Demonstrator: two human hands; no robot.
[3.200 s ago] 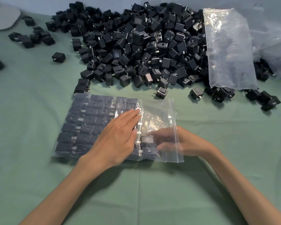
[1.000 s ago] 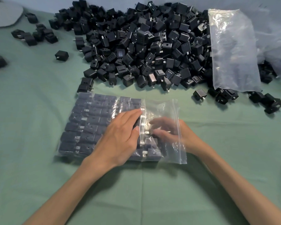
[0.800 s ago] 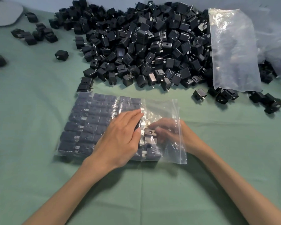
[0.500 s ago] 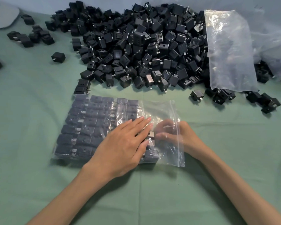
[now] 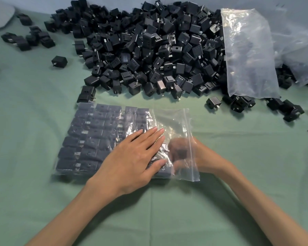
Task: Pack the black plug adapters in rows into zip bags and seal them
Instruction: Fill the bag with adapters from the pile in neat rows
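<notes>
Left hand point(image 5: 132, 162) flat, pressing adapter rows point(image 5: 96, 135) through zip bag point(image 5: 169, 118); right hand point(image 5: 201, 157) inside bag mouth, fingers curled round one blurred adapter point(image 5: 182, 153).

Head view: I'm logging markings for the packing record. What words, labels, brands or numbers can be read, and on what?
None can be read. The adapters show only moulded slots and holes, no legible print; those in the zip bag are blurred by plastic. The spare bag looks unprinted.

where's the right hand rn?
Head view, lower centre: right hand is inside the zip bag's open right end, beside the left hand lying flat on the bag.
</notes>
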